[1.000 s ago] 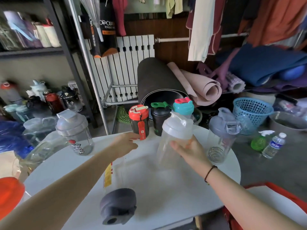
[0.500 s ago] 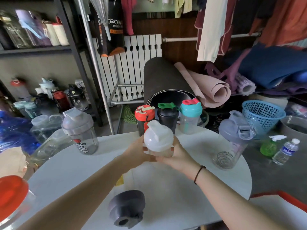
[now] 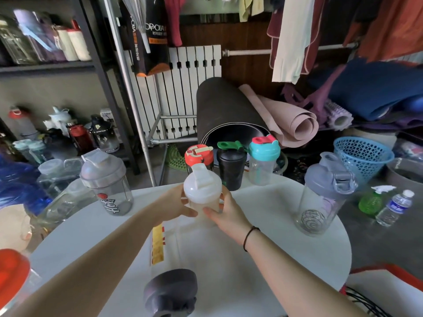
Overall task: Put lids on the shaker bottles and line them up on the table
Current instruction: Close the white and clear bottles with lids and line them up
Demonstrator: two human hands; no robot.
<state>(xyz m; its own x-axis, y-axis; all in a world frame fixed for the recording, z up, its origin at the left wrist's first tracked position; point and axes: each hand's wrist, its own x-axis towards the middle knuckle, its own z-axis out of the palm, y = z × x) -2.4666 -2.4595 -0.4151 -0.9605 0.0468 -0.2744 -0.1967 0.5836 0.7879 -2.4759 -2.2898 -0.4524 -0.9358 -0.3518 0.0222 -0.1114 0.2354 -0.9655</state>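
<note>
I hold a clear shaker bottle with a white lid (image 3: 202, 187) over the middle of the white round table (image 3: 263, 259). My left hand (image 3: 176, 203) grips its left side and my right hand (image 3: 225, 212) its right side. Along the table's far edge stand a red-lidded bottle (image 3: 198, 154), a black bottle with a green lid (image 3: 230, 167) and a clear bottle with a teal lid (image 3: 263, 161). A grey-lidded "Hot" bottle (image 3: 106, 181) stands at the left, a bottle with a blue-grey lid (image 3: 322, 193) at the right. A clear bottle with a yellow label (image 3: 158, 243) and dark lid (image 3: 170, 291) lies near me.
A red lid (image 3: 12, 271) shows at the lower left edge. Shelves with more bottles (image 3: 80, 138) stand at the left. Rolled mats (image 3: 229, 115) lean behind the table. A blue basket (image 3: 364, 156), a green spray bottle (image 3: 372, 201) and a water bottle (image 3: 394, 207) sit on the floor at the right.
One second ago only my right hand held the white-lidded bottle, further right. It moved left to the centre, and my left hand closed on it too.
</note>
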